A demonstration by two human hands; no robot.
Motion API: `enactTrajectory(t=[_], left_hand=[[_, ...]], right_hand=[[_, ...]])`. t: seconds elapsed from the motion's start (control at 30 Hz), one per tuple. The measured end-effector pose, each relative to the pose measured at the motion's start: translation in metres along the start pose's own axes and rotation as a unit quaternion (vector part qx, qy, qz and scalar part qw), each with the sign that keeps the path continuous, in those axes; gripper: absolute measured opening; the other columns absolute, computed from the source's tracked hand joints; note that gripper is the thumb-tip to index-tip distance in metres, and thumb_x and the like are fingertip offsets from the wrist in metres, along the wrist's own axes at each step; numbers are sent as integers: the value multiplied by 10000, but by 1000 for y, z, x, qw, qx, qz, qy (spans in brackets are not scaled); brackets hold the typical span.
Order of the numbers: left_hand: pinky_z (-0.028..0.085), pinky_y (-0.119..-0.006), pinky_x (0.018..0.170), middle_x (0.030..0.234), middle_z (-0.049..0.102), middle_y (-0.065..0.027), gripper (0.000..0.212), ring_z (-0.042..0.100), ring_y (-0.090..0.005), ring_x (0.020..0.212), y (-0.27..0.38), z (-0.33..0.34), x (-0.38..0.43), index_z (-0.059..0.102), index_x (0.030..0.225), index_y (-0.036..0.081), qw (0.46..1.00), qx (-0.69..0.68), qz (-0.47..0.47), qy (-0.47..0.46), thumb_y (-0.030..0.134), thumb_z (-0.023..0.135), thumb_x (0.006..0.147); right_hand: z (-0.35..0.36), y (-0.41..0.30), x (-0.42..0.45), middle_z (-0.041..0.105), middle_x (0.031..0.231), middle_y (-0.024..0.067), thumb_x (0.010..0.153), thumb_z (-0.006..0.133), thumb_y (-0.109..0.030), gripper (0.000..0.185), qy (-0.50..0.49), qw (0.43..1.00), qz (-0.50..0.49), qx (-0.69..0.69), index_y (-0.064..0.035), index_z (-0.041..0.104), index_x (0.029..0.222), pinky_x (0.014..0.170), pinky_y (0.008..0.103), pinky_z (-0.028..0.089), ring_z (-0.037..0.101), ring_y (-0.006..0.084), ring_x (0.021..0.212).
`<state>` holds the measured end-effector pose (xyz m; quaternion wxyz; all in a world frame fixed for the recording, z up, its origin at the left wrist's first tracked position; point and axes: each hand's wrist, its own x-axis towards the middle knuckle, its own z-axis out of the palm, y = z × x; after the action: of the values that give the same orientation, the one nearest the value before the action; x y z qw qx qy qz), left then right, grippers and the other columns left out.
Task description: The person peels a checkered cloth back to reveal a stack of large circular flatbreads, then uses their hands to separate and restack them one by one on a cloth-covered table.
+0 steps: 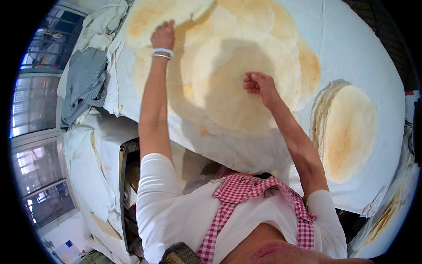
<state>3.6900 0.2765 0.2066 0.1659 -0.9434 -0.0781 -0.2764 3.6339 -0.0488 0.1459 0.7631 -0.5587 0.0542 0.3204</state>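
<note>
Large round thin flatbreads (237,109) lie overlapping in a broad pile on a white cloth before me. At the upper left, my left hand (163,35) grips the near edge of a browned flatbread (148,16). That bread's right edge curls up and casts a shadow on the pile; its far side is cut off by the picture's rim. My right hand (260,84) hovers over the middle of the pile, with nothing in it and its fingers loosely bent. Further right, a neat stack of flatbreads (351,135) stands apart from the pile.
White cloth (349,59) covers the table. Bunched white cloth (102,26) and a grey checked cloth (85,82) hang at the left edge. A cloth-covered cabinet (95,165) with a dark-edged opening stands at left, near windows (36,105). More flatbreads (384,217) lie at lower right.
</note>
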Motion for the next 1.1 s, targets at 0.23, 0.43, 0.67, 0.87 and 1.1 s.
enactTrajectory(t=[0.23, 0.43, 0.67, 0.87, 1.1], left_hand=[[462, -364, 649, 890, 535, -59, 257, 526, -253, 832, -4, 68, -32, 486, 995, 152, 991, -30, -6, -129, 196, 494, 742], [450, -350, 625, 883, 495, -58, 287, 507, -230, 827, -20, 61, -49, 474, 976, 119, 992, -74, 69, -77, 204, 518, 705], [408, -380, 751, 1084, 443, -99, 436, 437, -257, 970, -13, 43, -51, 407, 1131, 140, 982, -91, 77, -144, 306, 506, 740], [405, -388, 755, 1073, 450, -116, 477, 448, -261, 962, -12, 42, -41, 388, 1136, 131, 973, -71, 121, -183, 291, 539, 714], [440, -382, 609, 813, 543, -80, 266, 537, -244, 756, 3, 57, -27, 492, 954, 109, 992, -25, 72, -96, 230, 511, 718]], right_hand=[[-1, 11, 0, 552, 749, 85, 823, 396, -105, 192, 5, 1000, -29, 8, 13, 521, 910, 552, 251, 485, 571, 164, 639], [-1, 15, 3, 555, 748, 81, 836, 395, -126, 195, 19, 1000, -20, -13, 3, 522, 910, 568, 238, 487, 579, 157, 645], [-4, 19, 6, 562, 732, 79, 838, 409, -137, 193, 9, 1000, -22, 3, -3, 526, 913, 554, 236, 490, 582, 159, 626], [-6, 18, 5, 561, 736, 75, 839, 409, -143, 195, 8, 1000, -20, 7, -8, 528, 913, 558, 235, 487, 582, 158, 632], [-8, 18, 6, 558, 736, 73, 839, 415, -156, 199, 1, 1000, -24, 7, -5, 523, 912, 556, 231, 486, 580, 155, 632]])
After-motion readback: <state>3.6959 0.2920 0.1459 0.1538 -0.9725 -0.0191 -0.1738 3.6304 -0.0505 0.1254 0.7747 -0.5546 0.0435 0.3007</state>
